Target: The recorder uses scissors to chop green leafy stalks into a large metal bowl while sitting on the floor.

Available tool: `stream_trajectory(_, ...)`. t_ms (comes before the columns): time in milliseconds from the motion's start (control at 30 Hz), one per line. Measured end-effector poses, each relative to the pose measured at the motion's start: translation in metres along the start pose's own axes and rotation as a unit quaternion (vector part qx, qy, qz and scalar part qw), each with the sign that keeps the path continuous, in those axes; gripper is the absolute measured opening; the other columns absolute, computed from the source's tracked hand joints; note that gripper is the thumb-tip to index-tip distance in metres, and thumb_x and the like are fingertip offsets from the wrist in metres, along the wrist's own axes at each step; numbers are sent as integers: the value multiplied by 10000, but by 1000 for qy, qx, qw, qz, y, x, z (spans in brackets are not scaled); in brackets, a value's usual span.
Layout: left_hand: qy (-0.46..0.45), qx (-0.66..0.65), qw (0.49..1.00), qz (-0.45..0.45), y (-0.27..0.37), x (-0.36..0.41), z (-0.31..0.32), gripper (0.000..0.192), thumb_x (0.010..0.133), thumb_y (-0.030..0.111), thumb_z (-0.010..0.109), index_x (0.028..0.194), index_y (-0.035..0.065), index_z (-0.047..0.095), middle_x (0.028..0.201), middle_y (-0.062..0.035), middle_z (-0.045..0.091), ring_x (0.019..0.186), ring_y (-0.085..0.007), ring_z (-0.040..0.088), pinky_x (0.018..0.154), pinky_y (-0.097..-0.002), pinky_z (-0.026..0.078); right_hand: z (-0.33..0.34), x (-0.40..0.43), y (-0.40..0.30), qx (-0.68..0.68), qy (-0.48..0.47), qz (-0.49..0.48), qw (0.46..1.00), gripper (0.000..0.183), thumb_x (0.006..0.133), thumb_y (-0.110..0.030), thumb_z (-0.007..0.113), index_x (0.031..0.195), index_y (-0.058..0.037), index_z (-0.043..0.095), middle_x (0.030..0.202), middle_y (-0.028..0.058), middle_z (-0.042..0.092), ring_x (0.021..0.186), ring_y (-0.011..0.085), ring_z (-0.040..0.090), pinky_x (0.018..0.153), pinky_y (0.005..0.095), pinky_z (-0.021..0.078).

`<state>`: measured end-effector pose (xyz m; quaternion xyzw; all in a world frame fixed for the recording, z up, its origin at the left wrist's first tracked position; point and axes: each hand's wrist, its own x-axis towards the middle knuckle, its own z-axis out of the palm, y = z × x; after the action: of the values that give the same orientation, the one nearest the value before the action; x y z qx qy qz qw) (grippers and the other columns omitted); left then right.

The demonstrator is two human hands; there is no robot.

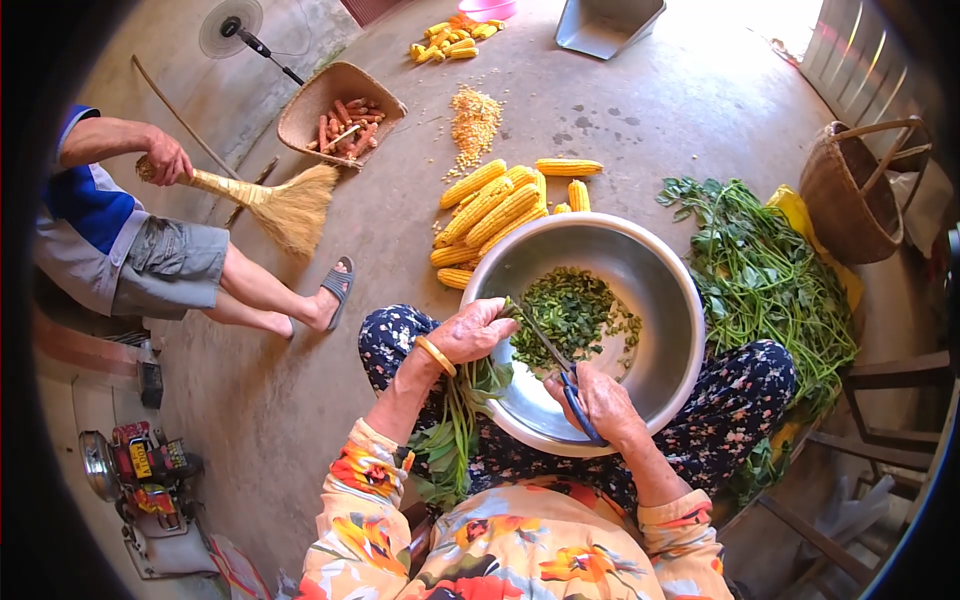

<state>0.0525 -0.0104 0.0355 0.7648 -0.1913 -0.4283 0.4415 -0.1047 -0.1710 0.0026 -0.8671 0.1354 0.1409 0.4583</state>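
Observation:
My left hand [471, 330] grips a bunch of leafy green stems [459, 427], whose leaves trail down over my left thigh. In my right hand [600, 401] is a pair of scissors [576, 409] with dark blue handles. Their blades point up and left, reaching the stem ends just beyond my left fingers. Both hands are over a wide metal basin [660, 300] resting on my lap. Chopped greens [566, 307] lie heaped on its bottom, with small pieces scattered to the right.
Corn cobs [491, 214] and loose kernels [474, 124] lie beyond the basin. Uncut greens [757, 277] are piled right, near a woven basket [847, 195]. At left another person [161, 240] holds a straw broom [292, 210] by a basket of bare cobs [341, 112]. A wooden chair [892, 375] stands right.

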Motion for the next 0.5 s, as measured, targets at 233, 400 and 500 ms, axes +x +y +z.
stream_trajectory(233, -74, 23, 997, -16, 7, -2, 1, 200, 867, 143, 480, 944, 7, 605, 738, -1, 579, 655, -90, 486, 624, -228, 414, 7, -1, -1, -7, 37, -46, 998, 489, 823, -461, 528, 751, 22, 505, 707, 251, 568, 709, 424, 568, 641, 467, 436)
stream_trajectory(400, -11, 119, 993, -1, 9, 0, 9, 213, 859, 156, 505, 894, -25, 611, 757, -61, 620, 695, -141, 543, 656, -281, 438, 1, 0, -6, -26, -2, -5, 1000, 491, 823, -458, 514, 742, 25, 533, 687, 256, 580, 712, 416, 584, 657, 474, 442)
stream_trajectory(500, 112, 219, 969, 34, 10, -5, 15, 233, 812, 188, 538, 824, -33, 612, 751, -225, 606, 692, -336, 582, 654, -374, 447, -1, 0, -6, -14, 23, 0, 1000, 457, 822, -408, 545, 681, 26, 515, 647, 250, 554, 673, 420, 563, 617, 466, 426)
